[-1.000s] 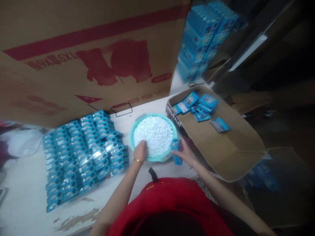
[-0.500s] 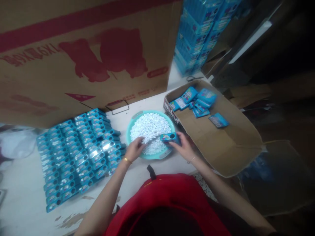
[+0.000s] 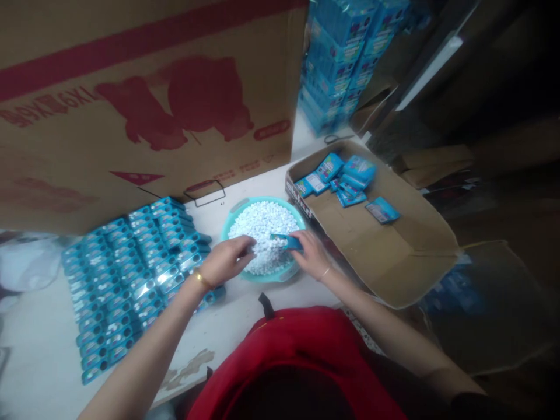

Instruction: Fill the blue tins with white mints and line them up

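A small blue printed carton (image 3: 285, 241) is tilted over the basin, its far end down among the white pellets (image 3: 265, 219). My right hand (image 3: 311, 255) grips the carton's near end, fingers closed around it. At the basin's left side, my left hand (image 3: 228, 259) reaches over the rim with thumb and fingers curled together at the pellets. Whether anything sits between those fingertips is too small to make out. The round turquoise basin (image 3: 228, 217) holds the heap of pellets and rests on the white table.
Rows of similar blue cartons (image 3: 131, 262) stand left of the basin. To the right, an open cardboard tray (image 3: 380, 262) holds several flat blue cartons (image 3: 356, 175). A large brown box (image 3: 144, 116) forms a wall behind. Wrapped carton stacks (image 3: 339, 64) and scissors (image 3: 336, 139) are at the back.
My right hand has brought the carton leftward and tipped its end into the pellets. My left hand has shifted slightly left. The whole view has shifted a little.
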A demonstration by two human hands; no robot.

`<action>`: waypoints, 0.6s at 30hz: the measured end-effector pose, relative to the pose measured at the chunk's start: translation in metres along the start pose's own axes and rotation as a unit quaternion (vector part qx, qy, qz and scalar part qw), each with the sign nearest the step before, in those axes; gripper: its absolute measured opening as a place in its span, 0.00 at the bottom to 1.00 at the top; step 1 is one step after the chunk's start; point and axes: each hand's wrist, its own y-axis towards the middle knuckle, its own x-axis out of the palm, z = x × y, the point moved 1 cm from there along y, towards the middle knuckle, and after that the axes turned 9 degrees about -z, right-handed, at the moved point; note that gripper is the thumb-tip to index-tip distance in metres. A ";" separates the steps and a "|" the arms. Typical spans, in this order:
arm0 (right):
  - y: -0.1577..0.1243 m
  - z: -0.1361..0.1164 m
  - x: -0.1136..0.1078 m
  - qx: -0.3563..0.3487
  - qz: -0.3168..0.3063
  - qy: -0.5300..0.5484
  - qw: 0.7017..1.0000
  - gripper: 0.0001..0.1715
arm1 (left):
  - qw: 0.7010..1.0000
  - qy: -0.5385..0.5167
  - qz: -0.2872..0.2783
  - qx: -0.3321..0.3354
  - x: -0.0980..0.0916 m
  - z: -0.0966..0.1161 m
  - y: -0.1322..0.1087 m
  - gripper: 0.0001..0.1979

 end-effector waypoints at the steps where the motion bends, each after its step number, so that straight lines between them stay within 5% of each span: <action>1: 0.000 0.000 0.002 -0.005 -0.003 -0.004 1.000 0.17 | 1.000 0.025 -0.015 0.001 -0.007 0.004 0.002 0.13; 7: -0.001 0.002 0.013 -0.015 -0.011 -0.015 1.000 0.19 | 0.982 0.170 -0.086 -0.014 -0.047 0.035 0.010 0.16; 13: 0.000 -0.001 0.014 -0.016 -0.009 -0.013 1.000 0.17 | 0.960 0.250 -0.126 -0.013 -0.062 0.069 0.013 0.10; 18: -0.002 0.001 0.010 -0.007 -0.016 -0.010 1.000 0.19 | 0.964 0.252 -0.071 -0.049 -0.052 0.044 -0.007 0.09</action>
